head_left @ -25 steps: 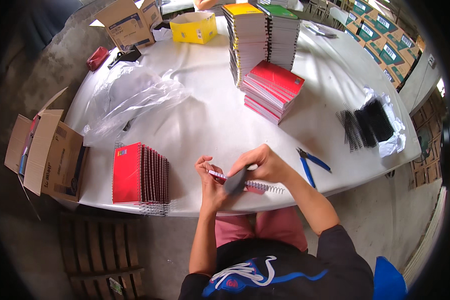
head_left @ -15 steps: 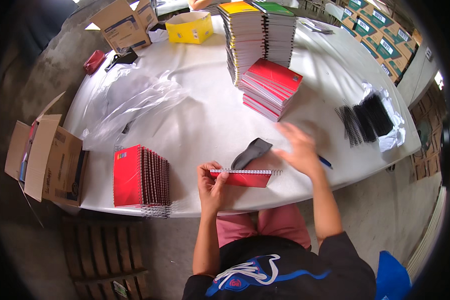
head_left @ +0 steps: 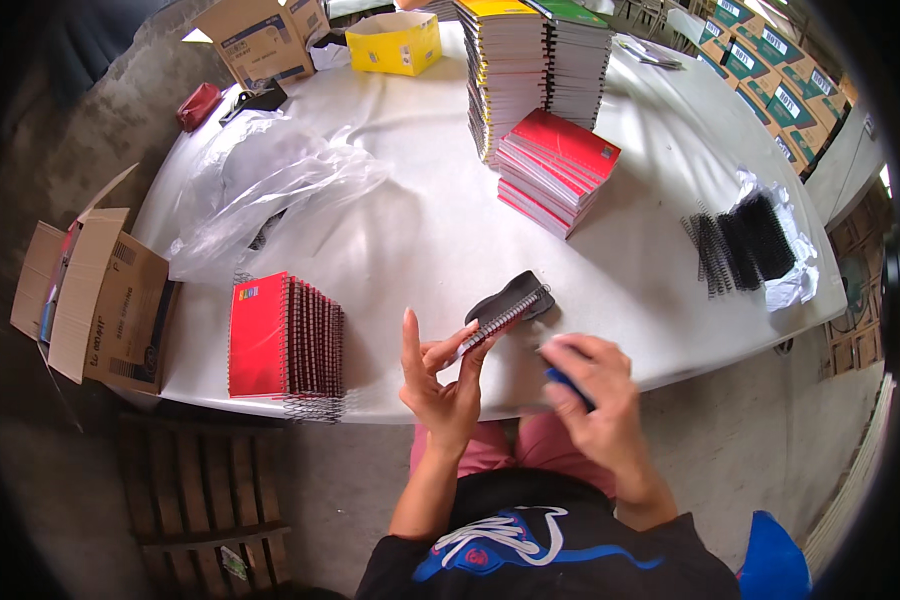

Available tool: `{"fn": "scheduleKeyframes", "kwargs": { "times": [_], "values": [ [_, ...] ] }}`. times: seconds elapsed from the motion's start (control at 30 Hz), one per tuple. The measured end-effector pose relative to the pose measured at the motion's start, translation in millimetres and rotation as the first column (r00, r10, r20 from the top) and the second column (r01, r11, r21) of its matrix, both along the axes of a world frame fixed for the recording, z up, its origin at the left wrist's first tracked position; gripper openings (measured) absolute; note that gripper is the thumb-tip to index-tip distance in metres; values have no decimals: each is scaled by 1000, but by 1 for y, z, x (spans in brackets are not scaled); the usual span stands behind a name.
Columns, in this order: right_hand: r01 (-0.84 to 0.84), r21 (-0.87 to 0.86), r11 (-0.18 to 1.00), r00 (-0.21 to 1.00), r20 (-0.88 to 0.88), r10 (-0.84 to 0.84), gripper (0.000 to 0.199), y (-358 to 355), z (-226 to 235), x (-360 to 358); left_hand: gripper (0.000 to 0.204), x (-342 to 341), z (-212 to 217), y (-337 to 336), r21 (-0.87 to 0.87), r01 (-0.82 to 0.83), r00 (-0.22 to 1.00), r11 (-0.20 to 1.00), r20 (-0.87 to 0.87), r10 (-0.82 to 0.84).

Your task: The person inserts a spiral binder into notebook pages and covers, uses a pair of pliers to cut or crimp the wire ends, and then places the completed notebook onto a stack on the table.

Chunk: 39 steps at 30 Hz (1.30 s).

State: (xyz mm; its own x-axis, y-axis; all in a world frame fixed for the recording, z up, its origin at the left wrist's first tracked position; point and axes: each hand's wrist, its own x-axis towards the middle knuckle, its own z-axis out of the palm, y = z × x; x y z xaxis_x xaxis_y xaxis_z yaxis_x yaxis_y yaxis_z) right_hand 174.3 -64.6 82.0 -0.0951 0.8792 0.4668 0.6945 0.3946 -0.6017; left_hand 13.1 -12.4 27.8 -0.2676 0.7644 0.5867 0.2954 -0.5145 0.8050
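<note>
My left hand (head_left: 442, 402) pinches a small spiral notebook (head_left: 502, 322) between thumb and fingers, index finger raised. The notebook is tilted, its dark wire coil facing up and running away to the right. In my right hand (head_left: 602, 408), fingers closed, is a blue-handled tool (head_left: 570, 388); a small blurred tip points toward the notebook's coil, apart from it. The tool's kind is mostly hidden by the fingers. Behind the notebook lies a dark grey, soft-looking curved object (head_left: 488, 306) on the white-covered table (head_left: 410, 250).
Red spiral notebooks (head_left: 260, 335) stand stacked at left, beside an open carton (head_left: 120, 310). Unbound red books (head_left: 555, 165) sit ahead, before tall notebook stacks (head_left: 510, 85). Black coils (head_left: 745, 240) lie at right. Clear plastic (head_left: 280, 175) and a yellow box (head_left: 395, 45) are farther back.
My right hand has picked up the blue-handled tool from the table and brought it near the notebook. My left hand has turned the notebook from level to slanting away.
</note>
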Motion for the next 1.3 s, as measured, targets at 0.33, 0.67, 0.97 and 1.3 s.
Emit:
{"fn": "scheduleKeyframes", "kwargs": {
  "times": [0.33, 0.67, 0.97, 1.3],
  "values": [
    [-189, -91, 978, 972, -159, 173, 35, 5, -6, -23, 80, -2, 4, -5, 93, 12, 993, 996, -120, 0],
    [-330, -338, 882, 848, -516, 119, 32, 5, -30, -12, 78, -8, -1, -7, -69, 2, 976, 998, 218, 13],
    [399, -139, 907, 856, 410, -314, 46, 34, -81, 58, 33, -36, 16, -4, -24, 255, 569, 967, 812, -131],
    [-705, 153, 693, 50, -963, 263, 45, 98, 23, -120, 18, -106, 63, -44, 331, -125, 904, 935, 426, -29]
  ]
}}
